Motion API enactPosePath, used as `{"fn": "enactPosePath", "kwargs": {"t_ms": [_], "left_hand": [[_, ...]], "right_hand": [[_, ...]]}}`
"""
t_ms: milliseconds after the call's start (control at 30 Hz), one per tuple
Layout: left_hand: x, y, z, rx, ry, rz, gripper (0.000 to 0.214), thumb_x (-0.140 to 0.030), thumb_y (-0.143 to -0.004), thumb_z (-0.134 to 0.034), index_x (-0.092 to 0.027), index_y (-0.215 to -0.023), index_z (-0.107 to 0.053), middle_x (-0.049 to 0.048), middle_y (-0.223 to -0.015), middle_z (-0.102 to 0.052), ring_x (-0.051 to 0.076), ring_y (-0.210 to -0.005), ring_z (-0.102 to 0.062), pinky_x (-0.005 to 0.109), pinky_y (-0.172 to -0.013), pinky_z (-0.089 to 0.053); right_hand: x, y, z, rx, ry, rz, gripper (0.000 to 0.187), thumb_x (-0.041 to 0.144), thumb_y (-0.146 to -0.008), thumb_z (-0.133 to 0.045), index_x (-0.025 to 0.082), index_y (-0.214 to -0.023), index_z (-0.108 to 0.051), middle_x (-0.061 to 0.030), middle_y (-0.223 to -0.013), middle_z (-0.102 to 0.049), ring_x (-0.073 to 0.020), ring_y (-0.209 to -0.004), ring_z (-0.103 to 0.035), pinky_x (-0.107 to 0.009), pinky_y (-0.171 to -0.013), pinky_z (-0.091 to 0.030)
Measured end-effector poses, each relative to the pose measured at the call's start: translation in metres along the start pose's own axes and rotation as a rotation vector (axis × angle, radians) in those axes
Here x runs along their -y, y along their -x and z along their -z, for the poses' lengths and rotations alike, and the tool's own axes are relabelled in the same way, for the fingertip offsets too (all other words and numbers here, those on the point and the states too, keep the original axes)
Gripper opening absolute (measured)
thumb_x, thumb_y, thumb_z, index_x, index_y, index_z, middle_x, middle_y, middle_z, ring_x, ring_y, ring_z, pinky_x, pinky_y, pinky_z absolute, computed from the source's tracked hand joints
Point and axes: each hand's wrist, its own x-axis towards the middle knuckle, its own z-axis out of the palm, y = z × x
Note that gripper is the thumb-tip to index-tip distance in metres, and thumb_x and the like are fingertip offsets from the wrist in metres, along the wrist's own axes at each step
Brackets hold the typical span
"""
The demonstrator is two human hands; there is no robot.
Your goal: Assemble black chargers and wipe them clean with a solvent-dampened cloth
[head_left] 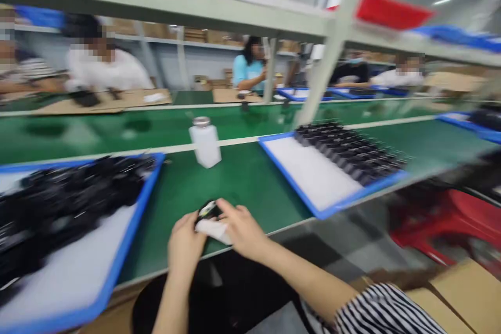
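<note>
My left hand point(185, 240) is closed around the left side of a small black part point(208, 211) with a light patch on its top. My right hand point(243, 229) grips a white cloth or wipe point(213, 229) at the part's lower right, its fingers bent over the part. Both hands are close together above the front edge of the green table. The view is blurred, so the exact kind of the black part cannot be made out. Behind the hands stands a white bottle point(206, 145) with a metal-coloured top.
A blue-rimmed tray point(133, 229) at left holds a heap of black parts. Another blue-rimmed tray point(313, 177) at right has black parts in rows. A slanted post point(332, 47) and shelf beam point(164, 2) cross ahead. A red stool point(465, 219) stands right. Several people sit across.
</note>
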Motion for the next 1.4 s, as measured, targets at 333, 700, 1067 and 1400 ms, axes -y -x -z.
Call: {"fn": "enactPosePath", "kwargs": {"t_ms": [333, 700, 1067, 1400], "left_hand": [[-0.008, 0.007, 0.031, 0.168, 0.139, 0.187, 0.051, -0.032, -0.062, -0.059, -0.016, -0.108, -0.045, 0.0043, -0.101, -0.053, 0.017, -0.084, -0.050, 0.028, -0.074, -0.042], [0.088, -0.034, 0.116, -0.022, -0.493, 0.618, 0.036, -0.025, -0.066, -0.053, -0.017, -0.101, -0.050, 0.0082, -0.099, -0.053, 0.023, -0.087, -0.050, 0.029, -0.069, -0.041], [0.078, -0.029, 0.108, -0.063, -0.641, 0.508, 0.031, -0.017, -0.068, -0.050, -0.015, -0.099, -0.051, 0.0097, -0.092, -0.053, 0.025, -0.092, -0.043, 0.037, -0.077, -0.035], [-0.033, 0.013, 0.028, -0.418, -0.167, -0.289, 0.035, -0.007, -0.073, -0.042, -0.024, -0.104, -0.047, 0.0019, -0.079, -0.039, 0.011, -0.074, -0.043, 0.021, -0.063, -0.040]], "right_hand": [[-0.054, -0.043, 0.058, -0.120, -0.208, -0.634, 0.085, 0.051, -0.051, -0.049, 0.006, -0.120, -0.029, -0.0140, -0.090, -0.056, -0.0301, -0.082, -0.051, -0.041, -0.070, -0.040], [-0.066, -0.041, 0.062, -0.076, 0.174, -0.586, 0.083, 0.059, -0.056, -0.032, 0.006, -0.120, -0.028, -0.0208, -0.119, -0.035, -0.0348, -0.106, -0.035, -0.045, -0.077, -0.037], [-0.029, -0.022, 0.057, -0.334, 0.302, -0.332, 0.041, 0.040, -0.076, -0.030, 0.020, -0.109, -0.043, -0.0119, -0.113, -0.043, -0.0307, -0.109, -0.032, -0.045, -0.091, -0.025], [0.001, -0.008, 0.020, 0.150, -0.549, -0.156, 0.032, 0.034, -0.073, -0.046, 0.019, -0.101, -0.048, -0.0068, -0.094, -0.054, -0.0189, -0.079, -0.052, -0.029, -0.067, -0.044]]}}
